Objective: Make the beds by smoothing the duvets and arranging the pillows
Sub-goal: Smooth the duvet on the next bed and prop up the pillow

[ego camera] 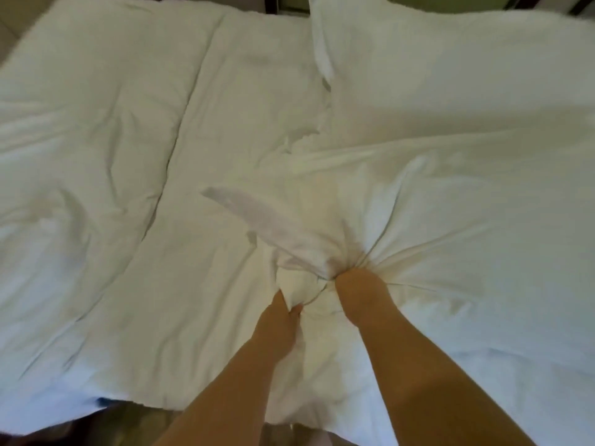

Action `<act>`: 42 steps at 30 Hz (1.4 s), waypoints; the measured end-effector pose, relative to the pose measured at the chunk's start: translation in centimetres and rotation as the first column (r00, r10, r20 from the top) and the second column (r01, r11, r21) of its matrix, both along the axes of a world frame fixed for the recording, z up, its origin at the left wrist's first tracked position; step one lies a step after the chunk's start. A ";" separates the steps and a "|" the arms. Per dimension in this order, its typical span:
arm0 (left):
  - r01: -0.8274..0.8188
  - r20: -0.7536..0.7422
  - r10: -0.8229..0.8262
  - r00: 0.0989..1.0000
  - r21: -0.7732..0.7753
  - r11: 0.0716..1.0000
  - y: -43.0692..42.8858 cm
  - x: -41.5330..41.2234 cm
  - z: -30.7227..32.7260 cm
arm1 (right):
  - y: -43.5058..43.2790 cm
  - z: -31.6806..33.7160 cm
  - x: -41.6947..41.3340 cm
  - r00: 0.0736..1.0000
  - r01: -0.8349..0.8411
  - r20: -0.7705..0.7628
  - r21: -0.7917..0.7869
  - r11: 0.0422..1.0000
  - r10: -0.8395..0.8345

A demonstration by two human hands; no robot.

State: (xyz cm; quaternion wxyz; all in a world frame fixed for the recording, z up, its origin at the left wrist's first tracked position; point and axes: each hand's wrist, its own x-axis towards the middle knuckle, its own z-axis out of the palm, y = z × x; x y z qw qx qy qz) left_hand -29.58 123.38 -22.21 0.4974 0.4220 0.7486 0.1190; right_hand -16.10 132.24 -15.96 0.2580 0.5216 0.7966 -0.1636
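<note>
White bed fills nearly the whole view. One duvet lies spread and creased from 8 to 11 o'clock. A second white piece, duvet or pillow I cannot tell, lies from 1 to 4 o'clock. Toward 6 o'clock the left hand pinches its gathered corner, and the right hand clenches the bunch just beside, folds radiating outward.

Two white duvets are seen from above, spread side by side on a bed. The left duvet is laid out flat but wrinkled. A bunch of the right duvet is gathered in the right grip, and creases are fanned out from it. Just beside it, a white fold is pinched by the left grip. A blurred flap is raised above both.
</note>
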 end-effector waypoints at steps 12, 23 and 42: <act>-0.369 -0.100 0.363 0.926 -0.053 0.928 -23.8 -8.6 6.0 | -22.1 7.0 -10.6 0.927 -0.372 -0.002 0.109 0.922 0.375; -0.720 -0.217 0.711 0.669 0.049 0.692 -37.5 -20.1 12.7 | -31.8 12.7 -23.7 0.670 -0.723 0.044 0.265 0.638 0.741; -0.697 0.202 0.880 0.430 -0.546 0.466 -20.4 -11.5 -0.6 | -15.1 -2.3 -28.9 0.198 -0.929 0.128 -0.290 0.228 0.972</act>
